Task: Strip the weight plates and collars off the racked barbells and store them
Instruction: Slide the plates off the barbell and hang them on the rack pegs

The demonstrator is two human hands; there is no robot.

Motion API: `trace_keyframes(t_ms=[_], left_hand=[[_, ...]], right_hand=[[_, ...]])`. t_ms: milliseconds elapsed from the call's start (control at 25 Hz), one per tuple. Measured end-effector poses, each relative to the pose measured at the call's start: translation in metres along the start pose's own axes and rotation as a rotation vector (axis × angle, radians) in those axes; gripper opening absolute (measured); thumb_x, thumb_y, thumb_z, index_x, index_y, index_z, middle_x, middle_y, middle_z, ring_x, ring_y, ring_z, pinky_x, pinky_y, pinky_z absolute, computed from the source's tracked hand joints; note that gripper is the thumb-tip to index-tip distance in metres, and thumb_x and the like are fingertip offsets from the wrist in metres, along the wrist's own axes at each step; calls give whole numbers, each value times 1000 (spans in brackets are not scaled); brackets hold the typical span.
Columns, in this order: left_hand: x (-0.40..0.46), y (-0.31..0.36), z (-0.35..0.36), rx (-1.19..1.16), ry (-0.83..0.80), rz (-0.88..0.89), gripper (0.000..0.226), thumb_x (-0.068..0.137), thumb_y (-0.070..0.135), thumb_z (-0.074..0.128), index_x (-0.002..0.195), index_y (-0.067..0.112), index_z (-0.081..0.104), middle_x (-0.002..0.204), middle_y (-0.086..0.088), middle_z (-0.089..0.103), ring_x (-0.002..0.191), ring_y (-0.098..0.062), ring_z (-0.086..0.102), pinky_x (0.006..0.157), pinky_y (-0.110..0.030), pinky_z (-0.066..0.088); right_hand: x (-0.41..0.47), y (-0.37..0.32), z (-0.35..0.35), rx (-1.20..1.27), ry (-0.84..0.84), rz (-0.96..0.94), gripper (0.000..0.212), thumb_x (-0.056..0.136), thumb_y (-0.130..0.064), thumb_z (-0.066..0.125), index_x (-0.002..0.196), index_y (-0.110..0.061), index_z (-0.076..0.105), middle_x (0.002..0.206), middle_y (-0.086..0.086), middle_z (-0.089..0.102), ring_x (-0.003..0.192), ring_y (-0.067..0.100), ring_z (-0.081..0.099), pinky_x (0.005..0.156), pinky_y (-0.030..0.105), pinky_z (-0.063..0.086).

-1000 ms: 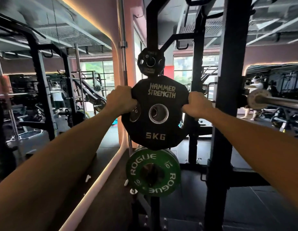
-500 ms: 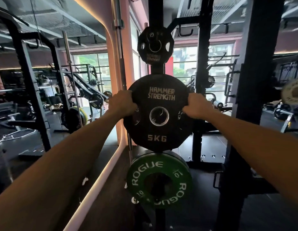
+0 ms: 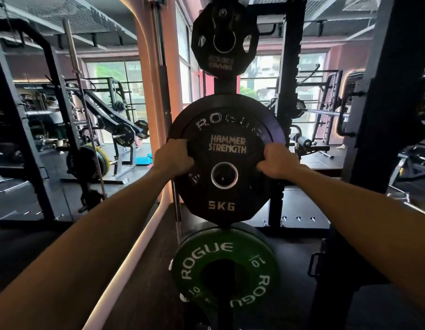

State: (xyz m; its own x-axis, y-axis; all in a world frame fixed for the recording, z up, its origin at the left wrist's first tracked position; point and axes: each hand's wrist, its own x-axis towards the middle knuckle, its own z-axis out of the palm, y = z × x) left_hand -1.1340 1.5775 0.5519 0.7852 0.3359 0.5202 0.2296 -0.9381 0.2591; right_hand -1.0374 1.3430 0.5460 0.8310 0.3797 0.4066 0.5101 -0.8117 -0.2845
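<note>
We record both hands clamped on one plate: the left hand [image 3: 173, 156] curls its fingers over the left rim of the black twelve-sided Hammer Strength 5 kg plate [image 3: 227, 173], and the right hand [image 3: 278, 159] curls over the right rim at about the same height. The plate sits between the two hands, its centre a little below the line joining them, with both forearms reaching straight out to it.

The plate stands upright, its flat face turned toward us, so its axis runs straight away from the camera. The lettering reads level: "HAMMER STRENGTH" above the bore, "5KG" below it. The steel-ringed centre hole [image 3: 224, 175] shows a dark interior with a small bright spot; we cannot tell whether a storage peg fills it.

Surface is matte black rubber with pale raised letters and a faceted edge. Directly behind it sits a larger black round Rogue bumper plate [image 3: 273, 129], its white lettering partly covered. Just below hangs a green Rogue 10 bumper plate [image 3: 227, 265]. Above, on the same black rack upright [image 3: 225, 85], hangs a small black grip plate with inverted lettering [image 3: 224, 39].
</note>
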Motion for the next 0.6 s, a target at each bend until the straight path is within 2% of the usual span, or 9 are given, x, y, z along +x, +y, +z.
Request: trace_keyframes(t_ms=[120, 240, 360, 480, 600], left_hand=[[17, -7, 24, -6, -17, -10, 29, 82, 17, 61, 109, 6, 61, 98, -14, 66, 95, -35, 63, 69, -32, 38], [29, -11, 39, 15, 18, 6, 38, 84, 17, 61, 120, 6, 56, 102, -16, 65, 97, -37, 62, 71, -32, 35], [43, -14, 54, 36, 11, 35, 47, 89, 22, 60, 129, 5, 43, 105, -18, 63, 100, -39, 62, 74, -37, 40], [59, -20, 71, 76, 1, 69, 58, 94, 30, 57, 135, 2, 27, 109, -21, 62, 100, -43, 62, 79, -46, 44], [79, -28, 87, 107, 6, 112, 57, 96, 36, 50, 134, 3, 23, 106, -20, 64, 94, -42, 63, 72, -40, 34]], right_hand=[[23, 6, 25, -14, -1, 16, 22, 79, -22, 61, 95, -8, 58, 97, 13, 61, 95, 35, 62, 74, 33, 42], [41, 13, 45, -17, 36, 22, 21, 80, -22, 60, 95, -9, 54, 101, 16, 64, 95, 36, 62, 74, 34, 41], [58, 19, 57, -88, 42, 22, 38, 83, -29, 61, 111, -6, 50, 110, 16, 63, 102, 38, 61, 81, 38, 45], [77, 24, 61, -220, 29, -2, 70, 91, -40, 57, 138, -1, 24, 127, 20, 56, 112, 43, 57, 90, 46, 43], [99, 23, 69, -373, -4, -4, 75, 96, -45, 45, 146, -2, 9, 134, 17, 53, 112, 42, 56, 92, 47, 40]])
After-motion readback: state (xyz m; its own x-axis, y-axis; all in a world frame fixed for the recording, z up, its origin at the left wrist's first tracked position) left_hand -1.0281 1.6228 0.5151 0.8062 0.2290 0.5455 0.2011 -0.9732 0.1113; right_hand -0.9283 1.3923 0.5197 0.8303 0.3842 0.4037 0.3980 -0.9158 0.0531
